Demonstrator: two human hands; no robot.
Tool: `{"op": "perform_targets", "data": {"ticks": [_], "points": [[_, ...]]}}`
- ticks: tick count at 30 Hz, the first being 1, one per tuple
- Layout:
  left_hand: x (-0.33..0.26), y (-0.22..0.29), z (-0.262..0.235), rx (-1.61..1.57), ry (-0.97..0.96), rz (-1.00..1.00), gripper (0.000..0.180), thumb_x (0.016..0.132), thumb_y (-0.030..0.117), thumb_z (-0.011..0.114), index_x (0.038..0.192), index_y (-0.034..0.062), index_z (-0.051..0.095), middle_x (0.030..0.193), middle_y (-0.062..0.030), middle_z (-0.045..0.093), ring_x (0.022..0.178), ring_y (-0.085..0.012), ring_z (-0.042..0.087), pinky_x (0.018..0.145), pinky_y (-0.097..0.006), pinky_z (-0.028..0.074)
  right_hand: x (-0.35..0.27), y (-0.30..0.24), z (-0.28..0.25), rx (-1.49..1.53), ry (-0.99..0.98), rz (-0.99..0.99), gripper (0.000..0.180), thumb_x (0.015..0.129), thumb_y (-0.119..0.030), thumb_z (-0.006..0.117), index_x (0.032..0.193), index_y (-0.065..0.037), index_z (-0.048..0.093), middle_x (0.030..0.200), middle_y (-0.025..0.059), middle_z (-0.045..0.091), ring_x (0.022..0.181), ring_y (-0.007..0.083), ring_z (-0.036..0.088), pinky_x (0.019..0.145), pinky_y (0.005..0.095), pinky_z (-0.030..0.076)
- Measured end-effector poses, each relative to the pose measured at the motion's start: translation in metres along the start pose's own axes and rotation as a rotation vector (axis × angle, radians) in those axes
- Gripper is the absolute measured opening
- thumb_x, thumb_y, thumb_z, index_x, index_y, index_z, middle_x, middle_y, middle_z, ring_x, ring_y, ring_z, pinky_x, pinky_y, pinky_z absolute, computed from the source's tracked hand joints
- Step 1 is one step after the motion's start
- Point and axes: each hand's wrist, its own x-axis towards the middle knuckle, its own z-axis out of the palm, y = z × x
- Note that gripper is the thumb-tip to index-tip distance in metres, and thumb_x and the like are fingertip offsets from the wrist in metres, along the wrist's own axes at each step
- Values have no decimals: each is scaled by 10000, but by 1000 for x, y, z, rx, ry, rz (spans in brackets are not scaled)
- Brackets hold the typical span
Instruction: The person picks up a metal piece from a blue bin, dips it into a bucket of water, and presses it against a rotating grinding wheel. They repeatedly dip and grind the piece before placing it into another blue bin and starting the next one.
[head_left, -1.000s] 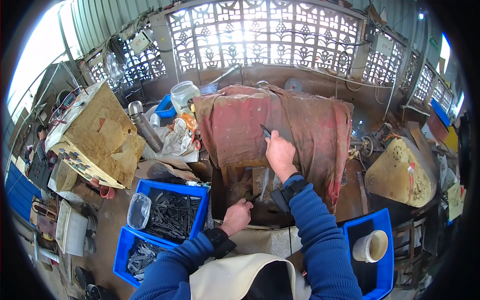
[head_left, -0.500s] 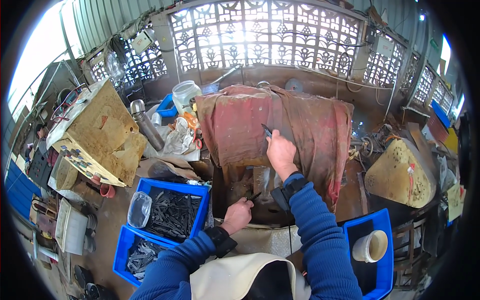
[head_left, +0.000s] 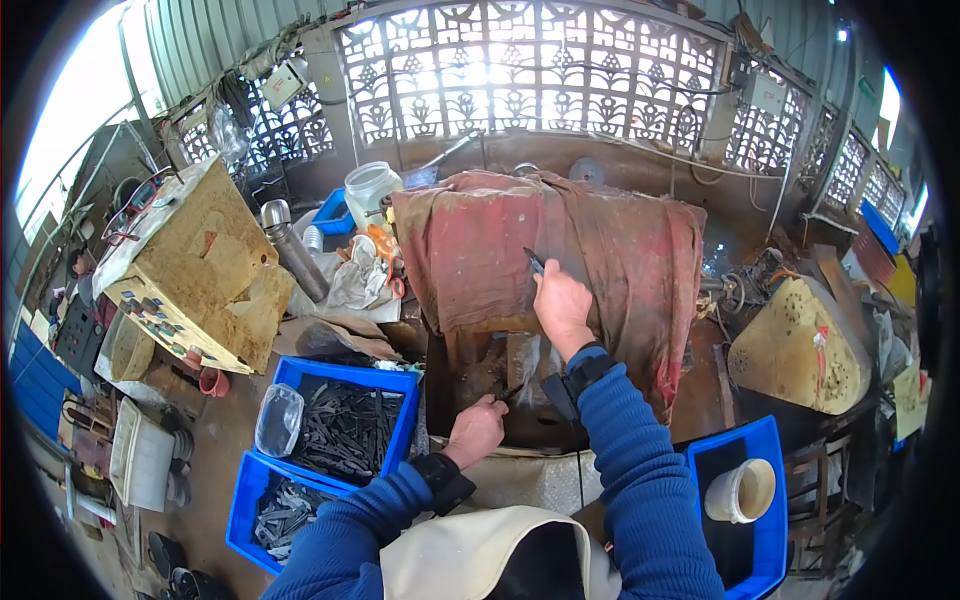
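Observation:
My right hand is closed around a slim dark strip, which points up and left in front of the red cloth. That stained cloth drapes over a boxy machine. Lower and to the left, my left hand pinches a small dark piece at the machine's dark opening, below the cloth's hem. Its exact kind is too small to make out. Whitish streaks show inside the opening. Dark flat strips fill a blue bin at my left.
A nearer blue bin holds greyer strips. At right, another blue bin contains a white bucket. A dirty control box, a steel flask and a clear jar stand at left. A yellowish guard stands right.
The piece in my left hand has turned slightly at the opening. Whitish streaks there look brighter. My right hand has hardly moved.

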Motion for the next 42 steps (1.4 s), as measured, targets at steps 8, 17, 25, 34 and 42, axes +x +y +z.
{"op": "perform_targets", "data": {"ticks": [8, 17, 25, 34, 42], "points": [[0, 1, -3, -7, -5, 3, 155, 795, 41, 562, 891, 70, 679, 894, -134, 613, 822, -342, 626, 716, -432, 530, -1, -3, -1, -13, 4, -2, 202, 913, -251, 594, 914, -62, 522, 771, 158, 661, 711, 362, 674, 608, 463, 530], [-2, 1, -2, -14, 7, 2, 145, 794, 47, 549, 872, 61, 670, 876, -148, 622, 828, -338, 633, 710, -429, 530, -3, -5, -2, -18, 30, -5, 196, 904, -241, 606, 905, -64, 523, 768, 156, 659, 713, 362, 672, 607, 467, 528], [-2, 2, -4, -9, 8, -13, 145, 801, 53, 542, 867, 61, 670, 877, -151, 613, 822, -348, 632, 712, -434, 529, -1, -1, 3, 0, 40, -8, 238, 907, -282, 599, 933, -62, 512, 745, 176, 654, 714, 389, 660, 624, 493, 519], [3, 3, -5, -1, 4, -20, 144, 800, 54, 542, 871, 61, 668, 883, -154, 609, 822, -349, 631, 709, -436, 528, 2, -1, 4, 10, 28, -3, 239, 910, -282, 597, 939, -60, 514, 752, 177, 656, 714, 390, 660, 632, 496, 518], [-3, 0, 3, 16, 58, 0, 145, 793, 36, 547, 869, 70, 666, 890, -149, 609, 813, -355, 631, 704, -439, 527, 3, 4, -10, 35, -55, -10, 267, 911, -307, 597, 944, -55, 516, 788, 186, 658, 775, 394, 651, 663, 497, 509]]}}
